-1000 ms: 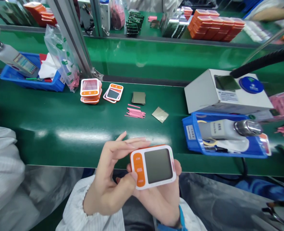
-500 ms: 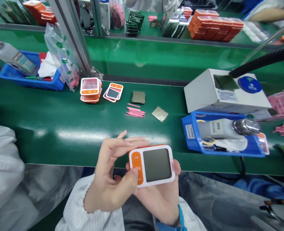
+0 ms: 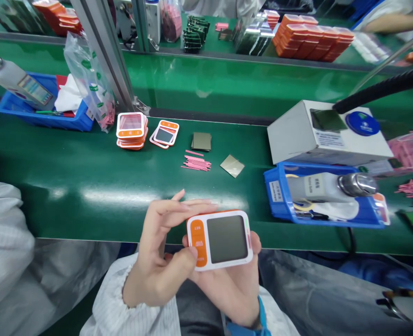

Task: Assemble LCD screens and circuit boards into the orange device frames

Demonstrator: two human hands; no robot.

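Just past the table's near edge, an orange-and-white digital timer (image 3: 227, 239) lies face up between my hands. It has a blank grey screen and an orange button strip at its left end. My right hand (image 3: 230, 289) supports it from below, with fingertips around its far right side. At the button end, my left hand (image 3: 164, 256) has its thumb against the lowest button and its fingers stretched along the upper edge. Beyond my hands lie pink strips (image 3: 196, 163), a stack of grey square sheets (image 3: 201, 141) and one loose shiny square (image 3: 232, 166).
At the back left stand stacked orange-and-white housings (image 3: 131, 130), beside two loose front frames (image 3: 164, 134). A blue tray (image 3: 276, 191) with a bottle sits right, before a white box (image 3: 325, 135). A metal post (image 3: 104, 51) rises left. A co-worker's sleeve (image 3: 3, 233) is at far left.
My left thumb has drawn back from the middle of the button strip to its lower left edge. The timer has shifted very slightly left.
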